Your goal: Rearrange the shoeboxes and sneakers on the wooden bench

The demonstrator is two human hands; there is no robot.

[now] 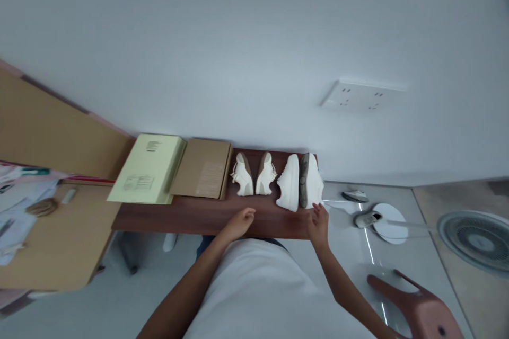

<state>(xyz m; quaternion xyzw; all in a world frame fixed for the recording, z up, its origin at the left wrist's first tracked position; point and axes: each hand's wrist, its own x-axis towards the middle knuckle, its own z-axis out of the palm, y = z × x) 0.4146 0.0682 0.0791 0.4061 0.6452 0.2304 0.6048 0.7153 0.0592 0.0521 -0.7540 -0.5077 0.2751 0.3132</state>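
Two pairs of white shoes lie on a narrow dark-red wooden table [191, 217], several of them on their sides. The left pair is a white sneaker [243, 175] with loose laces and its mate [265, 175], their brown soles facing each other. Beside them lies a chunky white shoe [288, 183] and its mate [315, 183], which shows a grey sole. My left hand [238, 223] hovers over the front of the table, fingers loosely curled and nothing in them. At the right end, my right hand [318, 226] has bent, parted fingers close to the rightmost shoe; I cannot tell if they touch.
A pale yellow box [145, 169] and a brown cardboard box [202, 168] stand left of the shoes. Further left is a cluttered tan desk [59, 238]. On the right are floor shoes [368, 218], a fan [477, 242] and a reddish stool [429, 310]. A wall [238, 53] rises behind.
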